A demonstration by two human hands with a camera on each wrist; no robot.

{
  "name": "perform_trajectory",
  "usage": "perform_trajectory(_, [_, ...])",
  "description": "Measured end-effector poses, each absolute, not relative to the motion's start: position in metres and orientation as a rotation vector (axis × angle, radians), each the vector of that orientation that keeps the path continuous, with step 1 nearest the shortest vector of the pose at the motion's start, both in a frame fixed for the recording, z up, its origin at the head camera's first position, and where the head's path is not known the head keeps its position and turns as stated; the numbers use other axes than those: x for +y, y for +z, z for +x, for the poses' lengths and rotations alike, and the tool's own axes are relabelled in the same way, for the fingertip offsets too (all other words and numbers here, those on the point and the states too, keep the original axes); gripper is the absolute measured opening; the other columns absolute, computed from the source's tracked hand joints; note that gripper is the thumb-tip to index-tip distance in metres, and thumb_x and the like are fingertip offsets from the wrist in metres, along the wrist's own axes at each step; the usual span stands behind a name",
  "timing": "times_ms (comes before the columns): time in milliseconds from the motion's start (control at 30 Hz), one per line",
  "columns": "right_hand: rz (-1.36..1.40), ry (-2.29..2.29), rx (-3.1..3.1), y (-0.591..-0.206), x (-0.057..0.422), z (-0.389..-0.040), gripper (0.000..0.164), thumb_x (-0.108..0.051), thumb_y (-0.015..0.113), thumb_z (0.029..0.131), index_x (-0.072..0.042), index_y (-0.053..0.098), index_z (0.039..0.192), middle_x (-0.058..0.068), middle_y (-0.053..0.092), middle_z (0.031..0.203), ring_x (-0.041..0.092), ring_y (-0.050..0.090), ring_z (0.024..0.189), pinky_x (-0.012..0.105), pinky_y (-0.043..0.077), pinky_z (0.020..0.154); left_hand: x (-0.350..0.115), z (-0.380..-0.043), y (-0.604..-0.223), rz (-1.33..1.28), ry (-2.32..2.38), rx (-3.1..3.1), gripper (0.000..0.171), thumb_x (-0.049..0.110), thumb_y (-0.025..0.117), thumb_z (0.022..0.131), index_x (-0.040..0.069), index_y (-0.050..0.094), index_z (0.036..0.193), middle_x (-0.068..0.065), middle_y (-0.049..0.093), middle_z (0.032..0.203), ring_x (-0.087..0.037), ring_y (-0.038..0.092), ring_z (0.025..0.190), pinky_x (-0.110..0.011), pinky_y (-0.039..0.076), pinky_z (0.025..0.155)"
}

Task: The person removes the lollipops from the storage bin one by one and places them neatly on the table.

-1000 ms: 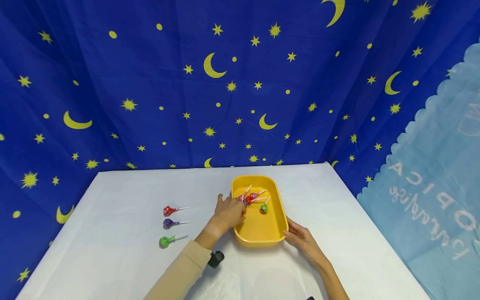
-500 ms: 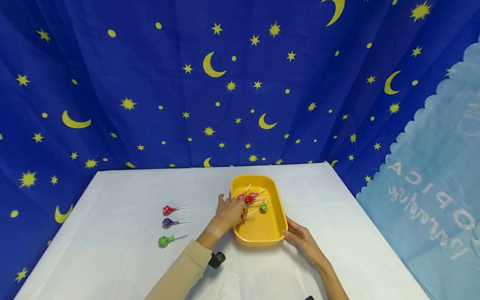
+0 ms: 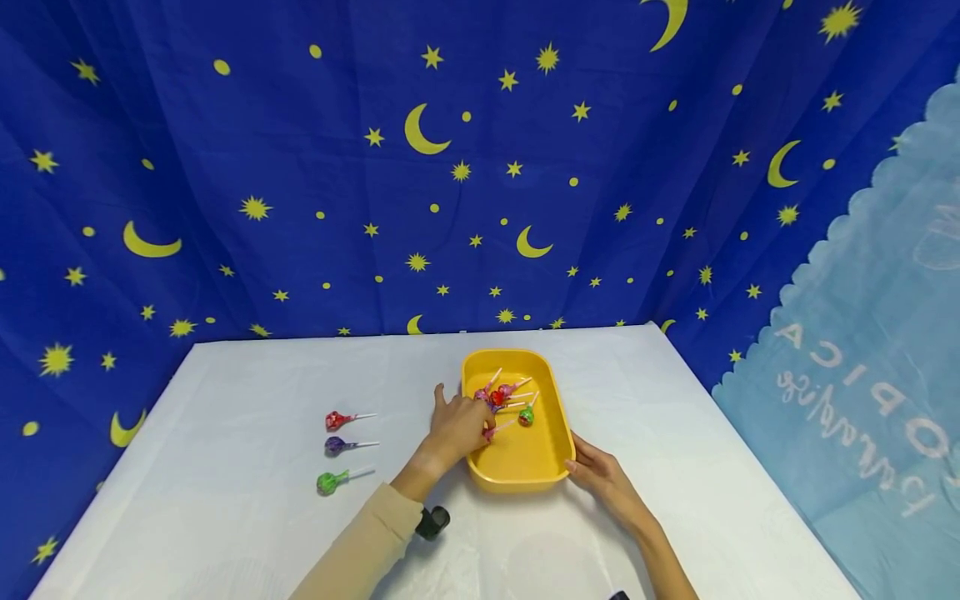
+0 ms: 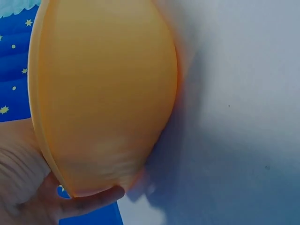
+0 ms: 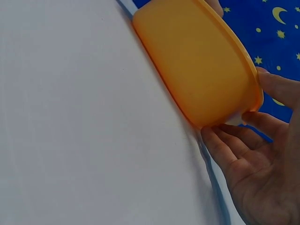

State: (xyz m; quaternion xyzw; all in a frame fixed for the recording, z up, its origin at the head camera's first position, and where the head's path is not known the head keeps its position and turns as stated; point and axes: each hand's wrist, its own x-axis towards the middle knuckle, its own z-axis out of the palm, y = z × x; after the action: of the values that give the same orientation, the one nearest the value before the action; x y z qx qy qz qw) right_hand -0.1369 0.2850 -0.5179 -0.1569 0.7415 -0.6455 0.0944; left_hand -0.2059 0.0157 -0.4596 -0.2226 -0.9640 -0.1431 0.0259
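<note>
The right hand (image 3: 598,477) holds the yellow tray (image 3: 527,465), while the left hand (image 3: 459,427), grip unclear, seems set to pick the nearest pink lollipop (image 3: 491,433) inside it, needing a pinch.

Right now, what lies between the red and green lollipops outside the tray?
A purple lollipop, between the red lollipop and green lollipop, in the head view.

Yellow tray (image 3: 521,457) of lollipops (image 3: 527,417), left hand (image 3: 457,427) inside, right hand (image 3: 604,478) at corner
</note>
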Motion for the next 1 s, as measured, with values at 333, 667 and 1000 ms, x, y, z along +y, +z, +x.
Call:
perform_trajectory(333, [-0.452, -1.882, 2.250, -0.5149, 0.2843, -0.1376, 0.062, -0.010, 0.054, 0.098, 0.010, 0.024, 0.149, 0.033, 0.032, 0.148, 0.040, 0.044, 0.131, 0.022, 0.048, 0.095, 0.0153, -0.2040, -0.4556, -0.579, -0.370, -2.859, 0.014, 0.025, 0.085, 0.072, 0.029, 0.080, 0.085, 0.004, 0.073, 0.077, -0.028, 0.061, 0.092, -0.072, -0.004, 0.110])
perform_trajectory(667, [-0.476, -1.894, 2.247, -0.5178, 0.2856, -0.1390, 0.062, -0.009, 0.053, 0.098, 0.012, 0.023, 0.148, 0.035, 0.031, 0.147, 0.020, 0.051, 0.128, 0.021, 0.048, 0.094, 0.0107, -0.2027, -0.4550, -0.638, -0.652, -2.628, 0.012, 0.010, 0.081, 0.077, 0.018, 0.079, 0.085, 0.000, 0.070, 0.090, -0.024, 0.060, 0.099, -0.059, 0.023, 0.114])
perform_trajectory(1000, [-0.484, -1.918, 2.212, -0.5185, 0.2847, -0.1377, 0.062, -0.008, 0.053, 0.098, 0.011, 0.023, 0.148, 0.034, 0.031, 0.149, 0.014, 0.052, 0.127, 0.021, 0.048, 0.094, 0.0083, -0.2010, -0.4504, -0.804, -0.905, -2.619, 0.011, 0.004, 0.074, 0.084, 0.007, 0.077, 0.094, -0.007, 0.060, 0.100, -0.019, 0.057, 0.088, -0.031, 0.053, 0.083])
